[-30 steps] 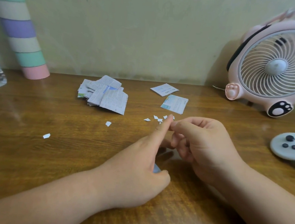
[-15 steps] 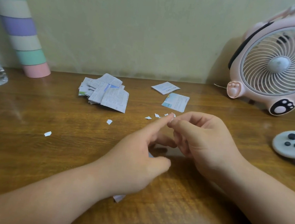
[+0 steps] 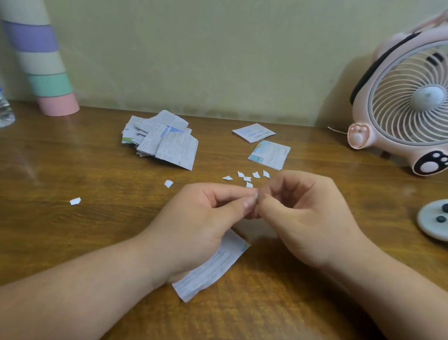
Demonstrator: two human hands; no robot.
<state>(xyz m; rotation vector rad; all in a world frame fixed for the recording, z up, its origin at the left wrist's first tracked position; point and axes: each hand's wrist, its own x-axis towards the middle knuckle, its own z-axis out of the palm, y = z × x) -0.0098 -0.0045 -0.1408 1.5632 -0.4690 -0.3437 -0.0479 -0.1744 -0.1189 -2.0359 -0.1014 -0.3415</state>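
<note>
Head: left hand point(image 3: 197, 221), right hand point(image 3: 303, 219) pinch paper point(image 3: 209, 272) (printed).

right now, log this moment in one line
left hand: pinches small white paper scrap | right hand: pinches same scrap | printed white paper strip: under left hand | torn white paper bits: on wooden table past fingertips

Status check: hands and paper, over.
Left hand and right hand pinch one small paper bit between fingertips. Printed strip beneath left hand. Nothing blocking.
</note>
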